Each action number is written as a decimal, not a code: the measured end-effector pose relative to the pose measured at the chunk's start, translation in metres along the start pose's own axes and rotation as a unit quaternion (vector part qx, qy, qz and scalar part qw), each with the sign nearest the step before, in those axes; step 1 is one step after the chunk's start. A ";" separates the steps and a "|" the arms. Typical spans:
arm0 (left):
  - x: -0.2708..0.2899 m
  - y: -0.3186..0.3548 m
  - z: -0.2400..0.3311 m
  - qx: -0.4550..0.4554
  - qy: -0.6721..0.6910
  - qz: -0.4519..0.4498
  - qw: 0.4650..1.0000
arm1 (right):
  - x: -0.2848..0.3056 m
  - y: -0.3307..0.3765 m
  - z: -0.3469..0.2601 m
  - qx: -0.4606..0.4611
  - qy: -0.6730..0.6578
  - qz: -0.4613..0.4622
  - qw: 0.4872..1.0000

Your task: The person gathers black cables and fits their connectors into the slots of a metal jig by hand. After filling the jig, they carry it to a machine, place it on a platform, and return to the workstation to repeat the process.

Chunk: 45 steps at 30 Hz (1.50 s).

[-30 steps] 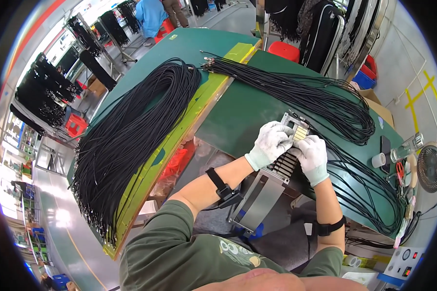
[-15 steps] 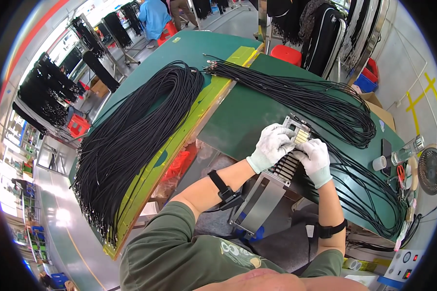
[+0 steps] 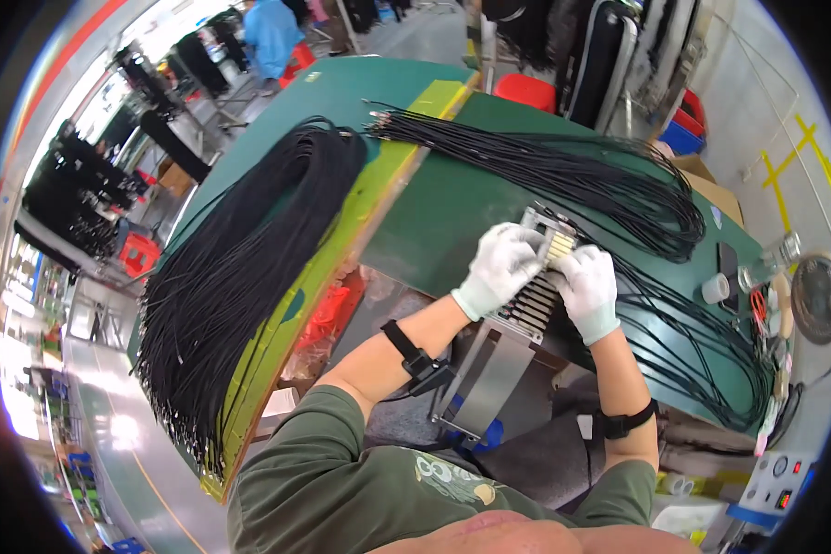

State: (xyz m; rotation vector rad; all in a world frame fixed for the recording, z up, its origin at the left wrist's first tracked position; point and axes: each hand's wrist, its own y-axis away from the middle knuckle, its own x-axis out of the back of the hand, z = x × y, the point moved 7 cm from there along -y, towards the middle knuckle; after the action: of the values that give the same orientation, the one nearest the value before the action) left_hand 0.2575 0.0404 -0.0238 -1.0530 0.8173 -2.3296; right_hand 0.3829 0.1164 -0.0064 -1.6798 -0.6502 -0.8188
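Observation:
Both my hands wear white gloves and work close together over a metal slotted fixture (image 3: 529,317) at the table's front edge. The fixture carries a row of dark slots and a pale yellow block (image 3: 560,246) near its far end. My left hand (image 3: 501,269) has its fingers bent in at the left side of the block. From the right, my right hand (image 3: 585,288) meets it, thumb and fingers pinched together beside the slots. Whatever lies between the fingertips is too small and covered to make out. Thin black cables (image 3: 679,332) run out rightward from behind my right hand.
A large bundle of black cables (image 3: 249,268) lies on the left, along a yellow-green board (image 3: 392,180). Another cable bundle (image 3: 563,175) stretches across the far side of the green table (image 3: 415,226). To the right are a clear jar (image 3: 774,260), a white cup (image 3: 714,289) and a fan (image 3: 814,291).
The whole view has shifted a little, with the table and hands slightly further left and up. My hands stay at the fixture, fingers moved only slightly.

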 end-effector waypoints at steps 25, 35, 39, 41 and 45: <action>0.006 0.014 -0.051 0.124 -0.113 0.022 0.986 | -0.004 0.015 0.049 -0.079 0.003 -0.114 0.990; 0.007 0.018 -0.054 0.099 -0.128 0.033 0.986 | -0.006 0.011 0.044 -0.080 0.049 -0.121 0.988; 0.003 0.020 -0.058 0.132 -0.088 0.016 0.987 | -0.001 0.011 0.035 -0.026 0.043 -0.057 0.997; -0.006 0.013 -0.038 0.089 -0.103 -0.004 0.991 | -0.006 0.014 0.035 -0.031 0.050 -0.067 0.996; -0.014 0.003 -0.001 -0.001 -0.165 -0.065 0.984 | -0.006 0.015 0.043 -0.066 0.047 -0.080 0.993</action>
State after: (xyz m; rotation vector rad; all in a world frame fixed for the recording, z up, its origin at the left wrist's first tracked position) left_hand 0.2659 0.0471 -0.0341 -1.4820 0.6386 -2.1716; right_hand 0.3987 0.1543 -0.0263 -1.7112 -0.6845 -1.0698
